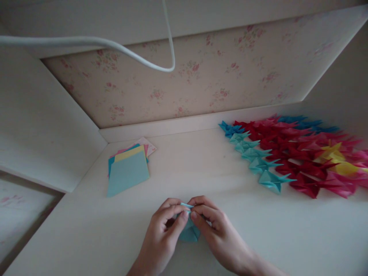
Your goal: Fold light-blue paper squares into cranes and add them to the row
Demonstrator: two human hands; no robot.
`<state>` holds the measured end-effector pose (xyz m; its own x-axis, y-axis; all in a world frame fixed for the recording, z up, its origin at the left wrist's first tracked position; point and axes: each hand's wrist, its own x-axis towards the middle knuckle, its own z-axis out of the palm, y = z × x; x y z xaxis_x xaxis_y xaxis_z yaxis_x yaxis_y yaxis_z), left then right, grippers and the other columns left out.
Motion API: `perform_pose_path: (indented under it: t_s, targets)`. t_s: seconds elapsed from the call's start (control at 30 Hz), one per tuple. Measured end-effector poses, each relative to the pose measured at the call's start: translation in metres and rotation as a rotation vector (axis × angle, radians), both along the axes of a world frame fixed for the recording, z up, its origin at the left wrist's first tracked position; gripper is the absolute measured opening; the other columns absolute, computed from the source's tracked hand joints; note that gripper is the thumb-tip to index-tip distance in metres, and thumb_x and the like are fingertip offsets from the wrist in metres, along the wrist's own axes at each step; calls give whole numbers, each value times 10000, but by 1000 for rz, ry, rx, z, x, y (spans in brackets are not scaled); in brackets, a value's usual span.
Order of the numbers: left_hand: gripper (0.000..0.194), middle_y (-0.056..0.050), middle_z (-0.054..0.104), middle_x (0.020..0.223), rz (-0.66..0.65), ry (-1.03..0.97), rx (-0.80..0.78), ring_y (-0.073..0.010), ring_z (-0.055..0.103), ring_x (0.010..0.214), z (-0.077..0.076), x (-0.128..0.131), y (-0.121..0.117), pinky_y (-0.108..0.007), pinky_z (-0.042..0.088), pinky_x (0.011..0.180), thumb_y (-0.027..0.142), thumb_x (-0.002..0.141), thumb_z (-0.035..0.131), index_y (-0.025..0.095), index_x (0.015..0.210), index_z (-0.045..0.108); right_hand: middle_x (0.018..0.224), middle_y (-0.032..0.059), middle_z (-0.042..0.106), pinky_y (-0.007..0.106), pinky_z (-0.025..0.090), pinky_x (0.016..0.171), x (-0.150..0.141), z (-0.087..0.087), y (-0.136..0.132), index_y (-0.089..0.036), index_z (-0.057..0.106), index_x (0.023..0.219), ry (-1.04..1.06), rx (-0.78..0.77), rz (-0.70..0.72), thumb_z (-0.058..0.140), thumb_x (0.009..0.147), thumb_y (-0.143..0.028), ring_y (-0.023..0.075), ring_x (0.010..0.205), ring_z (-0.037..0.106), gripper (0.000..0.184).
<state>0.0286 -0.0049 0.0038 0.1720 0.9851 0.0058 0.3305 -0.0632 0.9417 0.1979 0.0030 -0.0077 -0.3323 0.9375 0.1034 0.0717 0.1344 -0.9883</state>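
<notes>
A folded piece of light blue origami paper (190, 232) is between my two hands, low in the middle of the view. My left hand (165, 226) pinches its upper edge from the left, thumb in front and fingers behind. From the other side my right hand (214, 226) pinches the same edge, its thumb close to the left one. Creases show on the part of the paper below the thumbs. The fingers cover much of its top, so its full shape is hidden.
Rows of folded paper figures, light blue (270, 181), red (306, 184), yellow (333, 153) and others, stand at the right. A stack of coloured paper sheets (129, 172) lies at the left on the white desk (94, 230). A white cable (129, 53) hangs above.
</notes>
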Motion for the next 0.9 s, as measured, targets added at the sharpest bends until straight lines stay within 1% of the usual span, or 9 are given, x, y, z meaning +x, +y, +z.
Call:
perform_pose_path:
  t_s: [0.2, 0.47, 0.57, 0.7, 0.8, 0.9]
  targets:
    - [273, -69, 639, 945, -7, 53, 31, -162, 637, 818, 2, -1, 1, -205, 488, 686, 347, 950, 550, 178, 945, 763, 1044, 77, 609, 270, 490, 833, 0, 3, -2, -187, 694, 824, -24, 26, 27, 473, 998, -265, 179, 951, 608, 292]
    - [279, -65, 637, 914, 0, 36, 33, -173, 635, 842, 2, 1, -2, -221, 484, 698, 336, 968, 522, 176, 912, 744, 1033, 71, 613, 256, 484, 837, 0, 0, -2, -192, 702, 837, -23, 47, 29, 487, 993, -242, 171, 959, 606, 270]
    - [259, -68, 641, 918, 30, 54, 78, -173, 637, 816, -1, 4, -4, -227, 493, 675, 323, 970, 514, 172, 934, 722, 1034, 71, 616, 250, 485, 826, -1, -1, -2, -197, 709, 849, -28, 60, 26, 487, 992, -232, 167, 954, 608, 266]
    - [223, -85, 669, 959, 82, 101, 161, -185, 652, 869, -4, 6, -6, -246, 517, 749, 295, 965, 515, 168, 969, 698, 1013, 72, 634, 242, 489, 799, -2, -3, -1, -192, 706, 853, -37, 75, -17, 518, 978, -247, 166, 926, 620, 232]
    - [214, -89, 695, 973, 122, 117, 174, -180, 664, 854, -4, 5, -6, -244, 524, 752, 295, 962, 518, 171, 967, 693, 999, 68, 650, 227, 490, 733, -3, -6, 0, -192, 702, 852, -44, 62, -48, 560, 959, -286, 164, 897, 625, 201]
    - [213, -74, 718, 934, 169, 117, 134, -170, 675, 788, -3, 2, -5, -230, 529, 701, 328, 949, 540, 178, 963, 691, 986, 58, 668, 212, 470, 648, -2, -7, -1, -198, 707, 854, -66, 32, -58, 574, 952, -318, 145, 818, 619, 205]
